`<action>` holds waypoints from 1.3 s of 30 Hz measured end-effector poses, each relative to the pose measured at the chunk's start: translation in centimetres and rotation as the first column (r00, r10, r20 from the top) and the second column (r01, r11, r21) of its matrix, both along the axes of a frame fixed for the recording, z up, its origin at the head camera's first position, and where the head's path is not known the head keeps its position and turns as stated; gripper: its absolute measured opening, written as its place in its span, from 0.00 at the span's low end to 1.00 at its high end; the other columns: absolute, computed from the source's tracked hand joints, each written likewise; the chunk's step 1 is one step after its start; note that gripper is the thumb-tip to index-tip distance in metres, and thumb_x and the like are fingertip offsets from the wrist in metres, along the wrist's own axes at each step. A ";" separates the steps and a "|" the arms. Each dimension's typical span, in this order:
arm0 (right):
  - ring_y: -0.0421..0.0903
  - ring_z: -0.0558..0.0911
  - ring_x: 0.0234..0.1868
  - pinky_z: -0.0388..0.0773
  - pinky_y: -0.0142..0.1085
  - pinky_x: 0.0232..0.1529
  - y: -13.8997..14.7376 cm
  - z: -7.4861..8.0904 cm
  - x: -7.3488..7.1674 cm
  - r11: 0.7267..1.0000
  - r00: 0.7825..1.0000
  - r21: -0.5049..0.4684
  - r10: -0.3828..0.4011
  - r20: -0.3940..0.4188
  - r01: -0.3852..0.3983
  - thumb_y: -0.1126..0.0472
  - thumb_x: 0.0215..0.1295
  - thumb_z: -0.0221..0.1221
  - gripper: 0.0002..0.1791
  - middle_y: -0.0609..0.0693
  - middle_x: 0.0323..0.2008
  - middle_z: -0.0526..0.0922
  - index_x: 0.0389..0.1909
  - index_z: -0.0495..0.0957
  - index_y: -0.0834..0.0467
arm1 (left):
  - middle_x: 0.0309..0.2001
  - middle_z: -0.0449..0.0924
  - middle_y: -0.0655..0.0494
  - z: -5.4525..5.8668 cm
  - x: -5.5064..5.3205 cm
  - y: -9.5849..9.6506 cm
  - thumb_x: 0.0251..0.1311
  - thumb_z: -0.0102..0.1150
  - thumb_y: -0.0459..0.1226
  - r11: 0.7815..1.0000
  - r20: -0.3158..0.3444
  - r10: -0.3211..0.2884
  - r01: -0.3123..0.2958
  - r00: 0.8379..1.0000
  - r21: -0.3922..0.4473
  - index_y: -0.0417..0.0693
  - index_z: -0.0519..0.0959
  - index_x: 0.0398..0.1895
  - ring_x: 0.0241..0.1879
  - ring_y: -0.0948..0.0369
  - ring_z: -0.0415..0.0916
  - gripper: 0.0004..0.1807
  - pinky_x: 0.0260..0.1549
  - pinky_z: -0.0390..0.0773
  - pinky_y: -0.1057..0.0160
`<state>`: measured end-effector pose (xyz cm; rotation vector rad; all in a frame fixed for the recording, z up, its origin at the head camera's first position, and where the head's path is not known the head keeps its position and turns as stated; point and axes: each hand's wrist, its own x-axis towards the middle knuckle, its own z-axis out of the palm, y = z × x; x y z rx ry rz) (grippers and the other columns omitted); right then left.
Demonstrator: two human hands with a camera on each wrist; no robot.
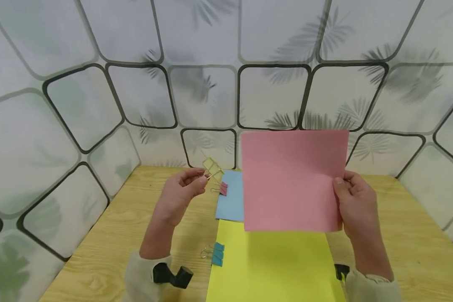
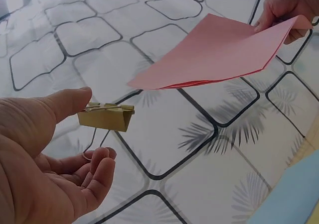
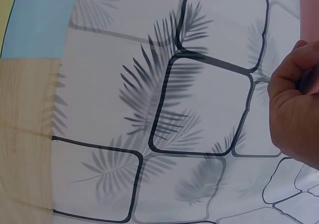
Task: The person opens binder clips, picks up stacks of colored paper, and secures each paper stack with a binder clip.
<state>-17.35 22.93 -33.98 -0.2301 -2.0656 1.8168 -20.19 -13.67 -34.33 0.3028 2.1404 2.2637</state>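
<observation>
My left hand point(image 1: 178, 196) pinches a yellow binder clip point(image 1: 213, 167) by its wire handles, between thumb and fingertips. In the left wrist view, the thumb presses at the top of the clip point(image 2: 105, 118) and the fingertips meet the lower wire loop. My right hand point(image 1: 358, 205) grips the right edge of some pink paper point(image 1: 292, 180), thumb in front and fingers behind. Seen edge-on in the left wrist view, the pink paper point(image 2: 219, 55) shows more than one layer. Clip and paper are both held up over the table, apart from each other.
Yellow paper point(image 1: 275, 268) lies on the wooden table point(image 1: 109, 239), a teal binder clip point(image 1: 218, 254) on its left edge. Behind it, blue paper point(image 1: 229, 205) carries a pink binder clip point(image 1: 223, 188) and is partly hidden by the pink paper. A patterned wall point(image 1: 204, 96) stands behind.
</observation>
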 end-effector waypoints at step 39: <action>0.36 0.83 0.33 0.80 0.26 0.30 -1.3 0.3 1.4 0.988 0.970 -0.075 0.117 -0.213 -0.136 0.60 0.75 0.53 0.08 0.42 0.36 0.83 0.50 0.76 0.54 | 0.40 0.85 0.52 1.3 1.8 1.3 0.67 0.59 0.35 0.991 -0.116 -0.020 0.005 0.993 -0.131 0.34 0.80 0.54 0.37 0.59 0.81 0.16 0.44 0.83 0.58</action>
